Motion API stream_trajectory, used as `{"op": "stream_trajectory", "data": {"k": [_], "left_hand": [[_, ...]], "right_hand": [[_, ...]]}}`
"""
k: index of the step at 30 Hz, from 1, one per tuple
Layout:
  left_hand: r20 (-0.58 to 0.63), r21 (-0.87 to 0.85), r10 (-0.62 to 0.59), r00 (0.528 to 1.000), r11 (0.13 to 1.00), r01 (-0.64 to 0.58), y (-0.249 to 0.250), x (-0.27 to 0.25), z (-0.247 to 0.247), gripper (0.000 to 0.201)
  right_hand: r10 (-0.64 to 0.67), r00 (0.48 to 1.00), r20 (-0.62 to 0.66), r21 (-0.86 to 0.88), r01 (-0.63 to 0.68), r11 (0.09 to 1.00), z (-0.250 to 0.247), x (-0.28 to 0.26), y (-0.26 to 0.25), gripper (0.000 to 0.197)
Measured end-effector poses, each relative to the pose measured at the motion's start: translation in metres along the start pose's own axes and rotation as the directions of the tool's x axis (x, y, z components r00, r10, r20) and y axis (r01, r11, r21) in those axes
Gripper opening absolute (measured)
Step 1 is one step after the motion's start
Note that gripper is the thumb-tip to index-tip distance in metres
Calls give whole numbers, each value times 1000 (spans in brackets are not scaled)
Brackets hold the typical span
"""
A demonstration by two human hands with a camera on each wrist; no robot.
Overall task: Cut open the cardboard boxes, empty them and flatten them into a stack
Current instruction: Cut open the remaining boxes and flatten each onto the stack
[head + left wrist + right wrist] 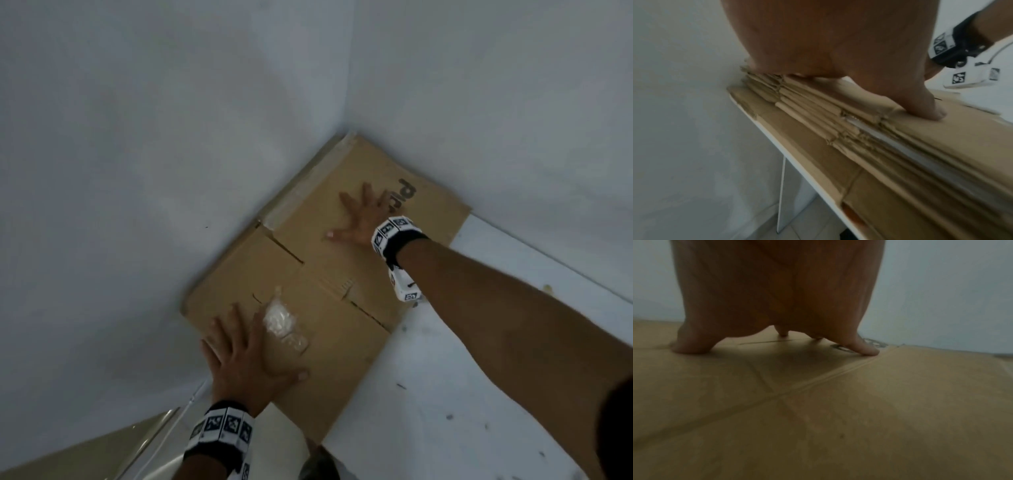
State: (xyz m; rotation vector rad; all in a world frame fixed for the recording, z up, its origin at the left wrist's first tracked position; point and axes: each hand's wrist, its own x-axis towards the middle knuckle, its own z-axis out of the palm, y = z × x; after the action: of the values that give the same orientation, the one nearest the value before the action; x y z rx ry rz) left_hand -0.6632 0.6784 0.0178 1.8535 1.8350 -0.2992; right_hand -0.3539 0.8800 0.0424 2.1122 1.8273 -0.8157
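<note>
A flattened brown cardboard box (pixel 329 270) lies on top of a stack of flattened boxes (pixel 838 129) in the corner of a white table (pixel 462 394). My left hand (pixel 246 353) presses flat on the near end of the top sheet, fingers spread, beside a patch of clear tape and label residue (pixel 284 322). My right hand (pixel 363 216) presses flat on the far end, over dark printed letters (pixel 406 197). In the right wrist view the spread fingers (pixel 865 348) touch the cardboard (pixel 818 410). The left wrist view shows several layered cardboard edges under my left hand (pixel 838 48).
White walls (pixel 137 137) meet at the corner right behind the stack. The table's left edge (pixel 797 165) runs close to the wall, with tiled floor (pixel 797 224) below. A shiny beige sheet (pixel 102 448) lies at the lower left.
</note>
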Motion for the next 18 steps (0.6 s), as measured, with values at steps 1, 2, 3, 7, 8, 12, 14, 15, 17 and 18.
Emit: {"op": "stream_trajectory", "data": {"k": [1,2,3,7,8,12,14,15,17,18], "left_hand": [[12,0,4,1000,1000,-4,-2,9,-3,149],[30,-16,7,1000,1000,-6,-4,17,-5,151],[49,-45,11,999,999,-9,-5,24,-6,152],[108,-102,21,994,995,-10,-6,36,-4,152],[123,-112,21,992,994,-8,-7,35,-6,152],[148,-70,-5,989,997,16,-4,35,-14,152],[164,-6,-39,986,999,41,1,37,-17,152],[175,36,-52,983,998,47,5,36,-20,152],[171,66,-74,982,996,64,15,30,-27,156],[154,46,-89,984,995,83,19,27,-30,159]], "right_hand": [[19,1000,6,-3,-19,1000,-3,8,-6,121],[33,999,9,-7,-33,999,-4,15,-10,123],[44,999,14,-14,-44,999,-6,19,-12,123],[73,997,30,-71,-70,995,0,32,-12,123],[77,996,34,-77,-74,994,1,32,-13,123],[100,994,44,-75,-96,993,-9,31,-19,125],[151,987,58,-91,-145,985,-10,33,-25,124],[171,984,50,-113,-165,980,-5,29,-27,119],[128,991,-29,-168,-132,977,11,10,-35,87],[96,993,-74,-132,-105,986,19,-12,-38,69]]}}
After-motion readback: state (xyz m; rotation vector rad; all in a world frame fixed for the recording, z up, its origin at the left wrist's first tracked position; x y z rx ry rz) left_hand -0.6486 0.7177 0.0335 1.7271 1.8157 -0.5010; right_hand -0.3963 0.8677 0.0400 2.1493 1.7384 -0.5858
